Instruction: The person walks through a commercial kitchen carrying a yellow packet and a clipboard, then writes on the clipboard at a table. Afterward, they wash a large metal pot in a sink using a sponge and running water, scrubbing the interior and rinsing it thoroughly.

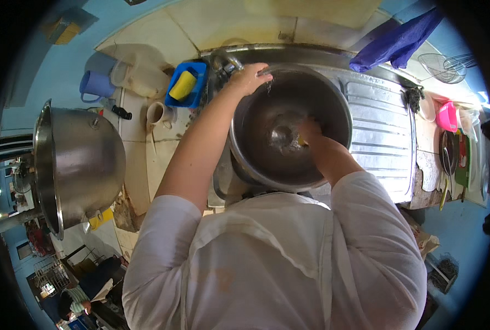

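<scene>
A large, deep metal pot [253,165] sits tilted over the sink, its mouth facing me. My left hand [248,79] grips its far left rim beside the faucet [232,65], and water trickles down inside from near the fingers. Deep in the pot, my right hand [310,131] presses a small yellow scrubbing sponge [301,140] against the inner surface. Most of that sponge is hidden by the hand. Shallow water [284,140] glistens around the pot's bottom.
Left of the faucet is a blue tray [172,98] with a yellow sponge [184,86]. A mug [158,113] and another big metal pot [88,152] stand farther left. The ribbed drainboard [381,136] extends right, below a hanging purple cloth [393,43]. A person [78,299] is at lower left.
</scene>
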Demonstrator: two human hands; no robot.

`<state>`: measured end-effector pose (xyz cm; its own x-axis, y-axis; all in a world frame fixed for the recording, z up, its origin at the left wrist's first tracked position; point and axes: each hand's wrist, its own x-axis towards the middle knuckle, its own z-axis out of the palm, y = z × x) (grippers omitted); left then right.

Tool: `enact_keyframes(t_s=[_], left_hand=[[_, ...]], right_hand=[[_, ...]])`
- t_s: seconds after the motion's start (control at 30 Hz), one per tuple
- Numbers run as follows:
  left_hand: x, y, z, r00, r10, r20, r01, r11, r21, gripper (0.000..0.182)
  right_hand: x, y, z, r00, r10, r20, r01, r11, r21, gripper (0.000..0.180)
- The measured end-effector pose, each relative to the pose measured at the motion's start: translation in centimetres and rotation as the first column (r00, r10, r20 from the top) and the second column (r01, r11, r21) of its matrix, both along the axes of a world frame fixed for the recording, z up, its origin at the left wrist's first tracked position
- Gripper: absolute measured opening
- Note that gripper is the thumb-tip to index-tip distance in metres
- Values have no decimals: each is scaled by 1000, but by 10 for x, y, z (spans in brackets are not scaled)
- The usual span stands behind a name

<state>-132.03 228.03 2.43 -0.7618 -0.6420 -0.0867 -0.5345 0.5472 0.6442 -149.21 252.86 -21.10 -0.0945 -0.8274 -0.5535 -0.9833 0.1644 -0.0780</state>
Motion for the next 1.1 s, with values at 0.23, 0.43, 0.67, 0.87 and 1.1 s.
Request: enact_keyframes(t_s=[0.23,0.43,0.67,0.87,1.1], left_hand=[[16,-12,-33,946,83,-314,74,887,456,41],[40,-12,-32,957,110,-270,-8,935,354,45],[31,-8,-27,955,143,-261,-27,914,404,39],[33,-8,-28,964,176,-199,-96,929,357,43],[23,-7,-24,934,106,-341,105,831,546,46]], right_hand=[[110,-54,7,939,48,340,-53,999,6,31],[135,-140,61,-334,96,938,857,446,259,37],[147,-89,37,553,-19,833,-98,991,88,34],[133,-125,79,723,118,680,106,955,-278,26],[128,-116,150,-70,-7,998,723,689,55,36]])
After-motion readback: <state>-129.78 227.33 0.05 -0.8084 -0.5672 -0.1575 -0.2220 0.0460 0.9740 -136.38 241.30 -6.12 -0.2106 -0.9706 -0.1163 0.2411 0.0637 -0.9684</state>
